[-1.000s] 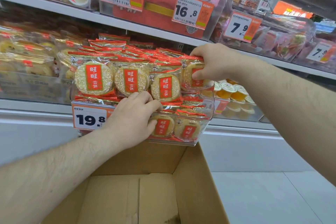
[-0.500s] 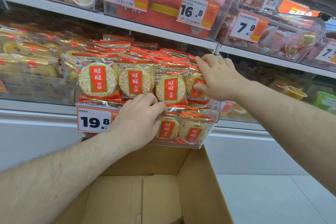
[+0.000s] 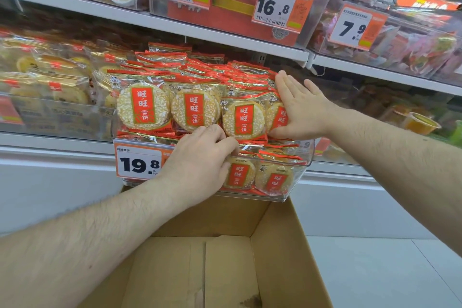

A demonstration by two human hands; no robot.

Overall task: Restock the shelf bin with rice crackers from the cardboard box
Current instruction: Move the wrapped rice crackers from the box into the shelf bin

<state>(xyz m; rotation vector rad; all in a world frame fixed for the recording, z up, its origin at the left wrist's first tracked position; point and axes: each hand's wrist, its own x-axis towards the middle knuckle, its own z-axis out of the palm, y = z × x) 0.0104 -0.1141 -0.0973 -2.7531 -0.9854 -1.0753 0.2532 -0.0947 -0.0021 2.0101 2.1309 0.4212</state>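
Pressing flat, straight-fingered right hand against rice crackers heaped in clear shelf bin, left hand curled at the bin's front rim, above cardboard box showing bare bottom.

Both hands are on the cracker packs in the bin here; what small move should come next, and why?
Probably a last press to square the front row. The right hand lies flat against the end pack, the left hand rests on the bin front, and what shows of the cardboard box is empty.
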